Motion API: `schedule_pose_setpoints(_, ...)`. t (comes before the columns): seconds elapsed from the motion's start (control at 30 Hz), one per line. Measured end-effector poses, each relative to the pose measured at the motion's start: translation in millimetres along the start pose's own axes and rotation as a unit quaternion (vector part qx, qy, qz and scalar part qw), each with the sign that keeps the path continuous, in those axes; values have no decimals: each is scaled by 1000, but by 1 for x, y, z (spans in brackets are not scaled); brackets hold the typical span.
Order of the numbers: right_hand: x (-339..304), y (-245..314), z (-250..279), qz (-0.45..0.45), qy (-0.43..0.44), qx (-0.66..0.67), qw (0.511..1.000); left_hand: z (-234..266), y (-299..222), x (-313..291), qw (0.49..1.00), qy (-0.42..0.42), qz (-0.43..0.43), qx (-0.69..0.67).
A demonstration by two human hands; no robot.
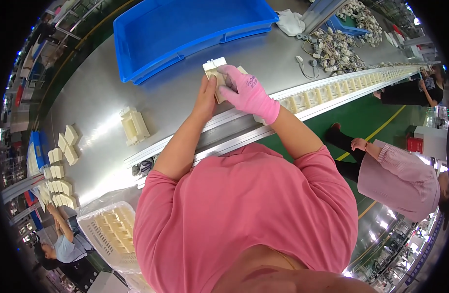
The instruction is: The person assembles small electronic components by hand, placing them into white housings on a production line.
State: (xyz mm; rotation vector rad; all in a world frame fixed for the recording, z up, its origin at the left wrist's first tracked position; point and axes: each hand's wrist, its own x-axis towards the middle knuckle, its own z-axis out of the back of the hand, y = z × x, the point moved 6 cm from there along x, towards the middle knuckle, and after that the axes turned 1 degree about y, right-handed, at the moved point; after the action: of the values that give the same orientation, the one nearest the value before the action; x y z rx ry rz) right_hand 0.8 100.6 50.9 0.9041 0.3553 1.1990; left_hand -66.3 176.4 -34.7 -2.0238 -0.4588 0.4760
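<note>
In front of the blue bin, both my hands meet on a cream plastic housing. My left hand is bare and grips its left side, with the thumb up along it. My right hand wears a pink glove with greyish fingertips, and its fingers close over the housing's right side. A small cream edge shows behind the gloved fingers; I cannot tell if it belongs to the same piece. Apart on the metal table, left of my hands, lies another cream housing.
A large blue bin stands ahead. Rails carry a row of cream housings off to the right. Bundled cables lie at the far right. Cream parts stand at the left, above a white crate. Other people are on both sides.
</note>
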Motion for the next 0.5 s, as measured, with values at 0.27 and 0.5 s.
schedule_pose_setpoints(0.27,-1,16,40,60,-94,96,989,-18,-15,-19,995,50,78,-29)
schedule_pose_setpoints(0.5,-5,50,32,188,160,202,948,-33,-21,-59,884,342,315,40)
